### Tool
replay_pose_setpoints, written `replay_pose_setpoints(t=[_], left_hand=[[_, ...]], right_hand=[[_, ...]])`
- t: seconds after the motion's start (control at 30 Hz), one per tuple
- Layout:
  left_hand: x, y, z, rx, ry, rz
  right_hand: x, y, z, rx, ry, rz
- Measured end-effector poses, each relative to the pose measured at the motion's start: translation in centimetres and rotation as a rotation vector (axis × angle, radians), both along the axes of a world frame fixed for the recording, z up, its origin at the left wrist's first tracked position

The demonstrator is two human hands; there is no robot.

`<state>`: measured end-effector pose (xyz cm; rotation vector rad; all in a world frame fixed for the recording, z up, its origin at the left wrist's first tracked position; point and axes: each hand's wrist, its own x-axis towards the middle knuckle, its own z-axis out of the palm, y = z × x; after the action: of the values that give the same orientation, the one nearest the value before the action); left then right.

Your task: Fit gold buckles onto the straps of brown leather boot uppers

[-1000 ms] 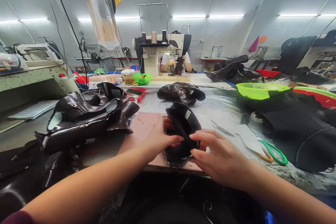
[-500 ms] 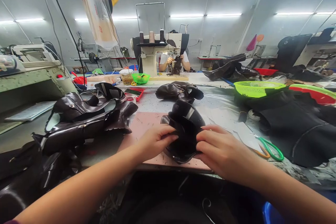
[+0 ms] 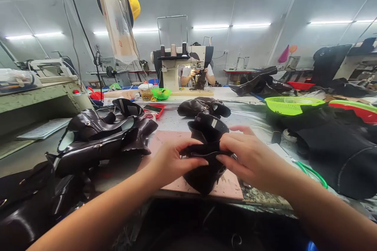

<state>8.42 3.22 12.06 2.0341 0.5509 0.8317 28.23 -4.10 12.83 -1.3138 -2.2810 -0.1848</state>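
A dark leather boot upper (image 3: 203,176) is between my hands over a pink mat (image 3: 232,186), its black lining facing up. My left hand (image 3: 173,160) pinches one side of its folded edge, thumb below and fingers above. On the other side my right hand (image 3: 247,157) grips the same edge between thumb and fingers. Just beyond my hands lies another dark boot upper (image 3: 204,106) with a buckle. Several shiny boot uppers (image 3: 94,141) are heaped to the left of my left hand. Green-handled scissors (image 3: 312,173) lie to the right, partly behind my right forearm.
Black fabric pieces (image 3: 338,157) pile up at the right, below a lime green basket (image 3: 294,105). A red tray (image 3: 157,110) and a green bowl (image 3: 161,94) stand further back. Across the table a co-worker's hands (image 3: 196,73) are at a sewing machine (image 3: 171,72).
The boot upper's edge has been folded up and raised between my hands, with its lining now bent over. Both hands have tilted and drawn closer together. The camera view has shifted slightly.
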Motion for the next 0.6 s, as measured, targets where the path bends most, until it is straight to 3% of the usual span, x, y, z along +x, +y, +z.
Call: replay_pose_setpoints(t=[0.17, 0.6], left_hand=[[0.3, 0.31, -0.13, -0.166, -0.145, 0.061], [0.45, -0.28, -0.75, -0.281, -0.135, 0.127]], right_hand=[[-0.18, 0.6, -0.06, 0.006, 0.041, -0.008], [-0.72, 0.7, -0.63, 0.041, 0.066, -0.005]])
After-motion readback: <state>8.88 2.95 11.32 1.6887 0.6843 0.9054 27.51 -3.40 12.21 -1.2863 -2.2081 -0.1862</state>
